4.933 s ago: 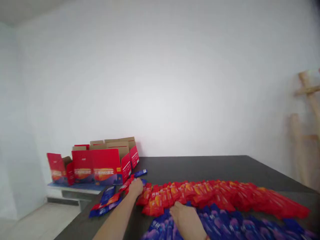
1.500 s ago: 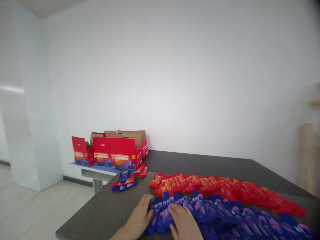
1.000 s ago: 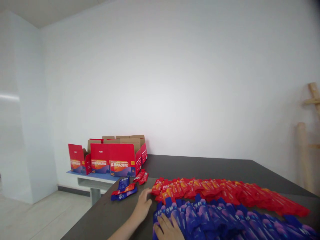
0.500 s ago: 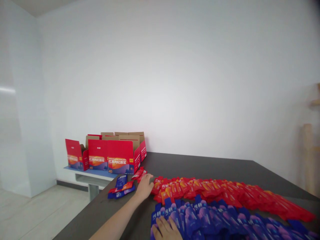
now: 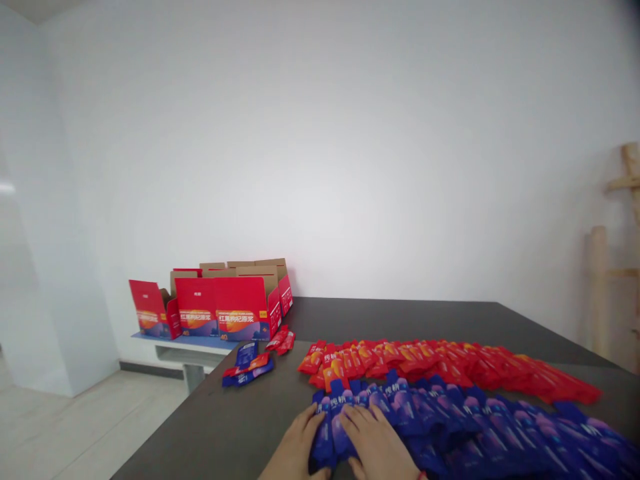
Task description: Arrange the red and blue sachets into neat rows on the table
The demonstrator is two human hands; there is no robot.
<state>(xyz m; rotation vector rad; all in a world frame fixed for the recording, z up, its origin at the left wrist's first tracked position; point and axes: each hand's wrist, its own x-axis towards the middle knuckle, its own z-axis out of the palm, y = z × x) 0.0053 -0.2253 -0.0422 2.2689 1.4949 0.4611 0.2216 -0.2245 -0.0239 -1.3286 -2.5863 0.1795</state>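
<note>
Your blue pouches (image 5: 450, 417) lie flat in an overlapping row along the near table edge. White print faces up. The left end sits under both hands.

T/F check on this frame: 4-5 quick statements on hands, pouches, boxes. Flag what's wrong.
1. Both hands rest on the blue pouches at the near end of the row. True: left hand and right hand lie on the blue pouches.
2. The red pouches lie nearer the person than the blue ones. False: the red pouches run in a row behind the blue row.
3. The red boxes stand shut. False: the red boxes have their flaps open.
4. A small mixed heap of pouches lies apart, left of the rows. True: small heap on the dark table.
5. The left hand holds a red pouch aloft. False: it lies on blue pouches.
</note>
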